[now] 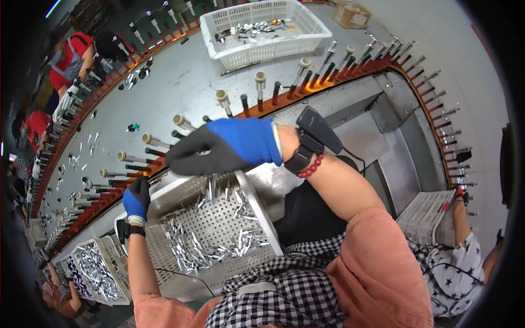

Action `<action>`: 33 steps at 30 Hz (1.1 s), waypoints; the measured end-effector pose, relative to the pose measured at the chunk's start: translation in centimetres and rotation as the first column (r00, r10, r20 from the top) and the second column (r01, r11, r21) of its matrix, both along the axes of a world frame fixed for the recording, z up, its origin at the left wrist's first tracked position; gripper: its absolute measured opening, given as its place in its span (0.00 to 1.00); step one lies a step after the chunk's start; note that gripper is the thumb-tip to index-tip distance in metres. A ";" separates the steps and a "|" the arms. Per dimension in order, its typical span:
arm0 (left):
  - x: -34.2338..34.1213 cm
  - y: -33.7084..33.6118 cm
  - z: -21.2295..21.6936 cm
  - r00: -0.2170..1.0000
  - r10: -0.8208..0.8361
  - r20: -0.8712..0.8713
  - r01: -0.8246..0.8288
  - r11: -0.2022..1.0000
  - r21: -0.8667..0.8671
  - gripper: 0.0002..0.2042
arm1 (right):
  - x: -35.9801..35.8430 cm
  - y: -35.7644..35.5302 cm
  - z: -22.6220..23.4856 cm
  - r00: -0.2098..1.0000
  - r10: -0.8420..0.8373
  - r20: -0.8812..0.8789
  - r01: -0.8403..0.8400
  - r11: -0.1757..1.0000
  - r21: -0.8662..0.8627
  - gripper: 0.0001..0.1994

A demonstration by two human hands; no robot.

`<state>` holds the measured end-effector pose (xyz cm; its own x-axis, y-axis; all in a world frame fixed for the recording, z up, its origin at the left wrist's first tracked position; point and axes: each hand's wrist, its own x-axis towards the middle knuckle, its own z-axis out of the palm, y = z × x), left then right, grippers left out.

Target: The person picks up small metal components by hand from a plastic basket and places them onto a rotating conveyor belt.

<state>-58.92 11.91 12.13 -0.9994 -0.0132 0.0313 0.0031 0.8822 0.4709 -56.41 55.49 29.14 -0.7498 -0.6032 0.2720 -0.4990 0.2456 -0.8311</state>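
My left hand (136,201), in a blue glove with a dark grey coating, is closed at the edge of the orange-red track (262,109). Its fingertips touch a small dark and silver piece (155,180) beside the track; what they grip is partly hidden. Over the white perforated basket (268,232) hangs my right hand (219,148), gloved alike, thumb and fingers drawn together and pointing left. Silver metal pieces (212,188) show right under it; whether they are held I cannot tell. Many short silver tubes (188,249) lie in the basket.
Upright posts with black sleeves and pale caps (260,82) line the curved track. Beyond it, a white crate (262,54) with metal parts and a cardboard box (351,15) stand on the grey table (175,76). Co-workers sit at far left (71,60) and at right (459,262).
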 end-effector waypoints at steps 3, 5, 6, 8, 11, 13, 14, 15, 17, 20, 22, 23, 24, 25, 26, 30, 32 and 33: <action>-0.4 0.1 -0.5 0.998 -0.039 -0.051 0.044 0.994 0.101 0.15 | -5.9 7.3 -4.4 0.812 -0.333 -0.479 0.274 0.943 -0.191 0.19; -0.1 0.4 -0.2 0.997 -0.045 -0.059 0.049 0.995 0.083 0.15 | -7.6 13.7 -2.0 0.394 -0.633 -0.667 0.627 0.715 -0.308 0.14; -0.4 0.4 -0.5 0.996 -0.055 -0.070 0.058 0.997 0.044 0.15 | -8.6 18.1 -3.2 0.392 -0.794 -0.465 0.730 0.576 -0.367 0.19; 0.2 0.2 -0.3 0.998 -0.048 -0.033 0.047 0.998 -0.038 0.15 | -7.7 19.2 -3.4 0.433 -0.877 0.207 0.723 0.201 -0.661 0.22; -1.0 1.1 -0.8 0.997 -0.057 -0.059 0.059 0.998 0.038 0.15 | -9.1 25.3 -8.6 0.485 -0.828 0.280 0.818 0.318 -0.479 0.21; -0.9 0.7 -1.4 0.996 -0.068 -0.054 0.069 0.997 0.021 0.15 | -9.8 22.1 -9.2 0.532 -0.814 0.235 0.847 0.508 -0.156 0.21; -0.1 -1.0 -2.1 0.993 -0.057 -0.102 0.059 0.998 0.013 0.15 | -9.5 17.6 -7.3 0.577 -0.772 0.265 0.816 0.553 -0.166 0.21; 0.6 -2.3 -2.4 0.988 -0.047 -0.150 0.049 0.999 0.011 0.16 | -7.6 12.6 -4.0 0.621 -0.729 0.289 0.783 0.598 -0.174 0.20; -0.1 -1.5 -2.1 0.988 -0.072 -0.139 0.079 0.996 0.047 0.16 | -3.6 7.3 0.4 0.910 -0.336 0.243 0.400 0.866 -0.300 0.19; -0.2 -0.7 -1.5 0.999 -0.041 -0.030 0.043 0.997 0.062 0.15 | -0.4 3.5 1.8 0.992 -0.018 0.126 0.015 1.000 0.028 0.18; 0.2 -1.4 -1.7 0.997 -0.058 -0.056 0.064 0.992 0.107 0.15 | 0.1 3.5 1.6 0.981 -0.189 0.042 0.192 0.977 -0.095 0.19; 0.1 -1.3 -1.8 0.996 -0.064 -0.057 0.070 0.992 0.108 0.15 | -3.2 5.9 -0.5 0.950 -0.268 -0.160 0.234 0.950 -0.205 0.20; 0.2 -1.5 -2.3 0.995 -0.048 -0.092 0.058 0.992 0.111 0.16 | -4.9 9.2 0.0 0.815 -0.436 -0.381 0.401 0.900 -0.173 0.20; -0.2 -1.2 -2.3 0.990 -0.043 -0.134 0.059 0.991 0.117 0.17 | -7.2 13.8 -1.8 0.390 -0.546 -0.742 0.611 0.756 -0.235 0.19; -0.6 -0.1 -2.1 0.989 -0.054 -0.140 0.072 0.989 0.130 0.17 | -8.6 18.5 -3.6 0.317 -0.728 -0.608 0.723 0.600 -0.342 0.18; 0.1 0.5 0.0 0.998 -0.029 -0.056 0.031 0.999 0.019 0.15 | -6.9 22.4 -3.8 0.365 -0.868 0.336 0.802 0.110 -0.587 0.20; -0.8 -0.1 -1.0 0.990 -0.076 -0.115 0.083 0.995 0.056 0.16 | -8.5 25.3 -8.1 0.483 -0.801 0.352 0.796 0.234 -0.559 0.22; -1.1 0.7 -1.8 0.989 -0.094 -0.111 0.101 0.993 0.064 0.16 | -8.7 25.4 -10.0 0.610 -0.731 0.306 0.720 0.349 -0.600 0.23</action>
